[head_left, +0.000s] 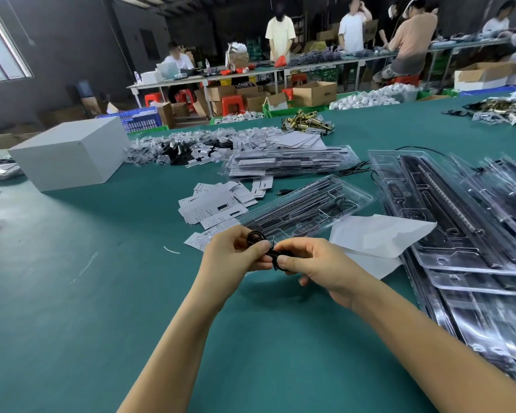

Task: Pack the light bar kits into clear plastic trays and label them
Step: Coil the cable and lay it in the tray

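Now, both hands, left hand (236, 253) & right hand (310, 263), pinching coiled black cable (258, 237)

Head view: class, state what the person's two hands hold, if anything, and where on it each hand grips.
A thin black coiled cable: left hand pinches the coil's side, right hand pinches its near end.

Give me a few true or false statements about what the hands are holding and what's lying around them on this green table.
1. Both hands, left hand and right hand, hold a coiled black cable. True.
2. The white box sits right of the hands. False: it is to the left.
3. A clear plastic tray lies just beyond the hands. True.
4. The paper labels are stacked on the white box. False: they lie on the green table.
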Action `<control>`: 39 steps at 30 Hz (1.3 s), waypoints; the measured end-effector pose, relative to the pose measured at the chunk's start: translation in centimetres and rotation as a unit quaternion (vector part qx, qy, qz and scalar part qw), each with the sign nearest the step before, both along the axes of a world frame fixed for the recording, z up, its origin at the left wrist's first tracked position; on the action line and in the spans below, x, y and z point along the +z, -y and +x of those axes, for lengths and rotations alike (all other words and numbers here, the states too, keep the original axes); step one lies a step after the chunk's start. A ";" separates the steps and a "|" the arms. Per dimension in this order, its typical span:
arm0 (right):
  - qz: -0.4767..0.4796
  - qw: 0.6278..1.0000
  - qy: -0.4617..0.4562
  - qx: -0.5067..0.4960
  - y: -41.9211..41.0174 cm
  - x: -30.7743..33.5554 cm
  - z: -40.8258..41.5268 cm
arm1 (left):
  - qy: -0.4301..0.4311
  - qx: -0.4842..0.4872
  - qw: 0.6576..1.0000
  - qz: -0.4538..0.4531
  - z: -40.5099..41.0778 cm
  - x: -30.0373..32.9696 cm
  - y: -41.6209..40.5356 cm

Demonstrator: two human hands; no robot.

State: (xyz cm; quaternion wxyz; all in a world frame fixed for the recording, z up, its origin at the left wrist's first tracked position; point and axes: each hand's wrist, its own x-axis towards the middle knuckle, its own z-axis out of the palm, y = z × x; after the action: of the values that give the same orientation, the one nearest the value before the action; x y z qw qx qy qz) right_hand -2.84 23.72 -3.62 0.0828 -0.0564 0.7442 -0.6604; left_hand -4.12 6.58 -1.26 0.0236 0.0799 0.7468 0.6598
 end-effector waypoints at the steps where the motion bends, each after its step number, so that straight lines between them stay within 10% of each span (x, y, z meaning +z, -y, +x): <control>1: -0.022 0.999 0.024 0.009 0.0 0.0 0.0 | -0.001 0.005 1.000 0.005 0.0 -0.1 -0.1; 11: -0.143 0.987 0.063 0.030 0.2 -0.2 -0.1 | -0.082 0.033 0.989 -0.117 -0.2 -0.7 -0.3; 16: -0.093 0.994 0.047 0.046 -0.4 -0.1 -0.3 | -0.401 0.013 0.821 -0.407 -0.1 -0.4 0.4; 39: -0.075 0.991 0.111 0.027 -1.7 0.8 -0.1 | -0.252 -0.102 0.804 -0.528 0.0 -1.7 -1.1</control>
State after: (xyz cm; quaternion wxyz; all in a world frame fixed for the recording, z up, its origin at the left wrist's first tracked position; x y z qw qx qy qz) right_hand -2.96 25.44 -2.81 0.1781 -0.0090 0.6771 -0.7139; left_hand -4.16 7.66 -2.96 -0.0602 0.2940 0.9471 0.1135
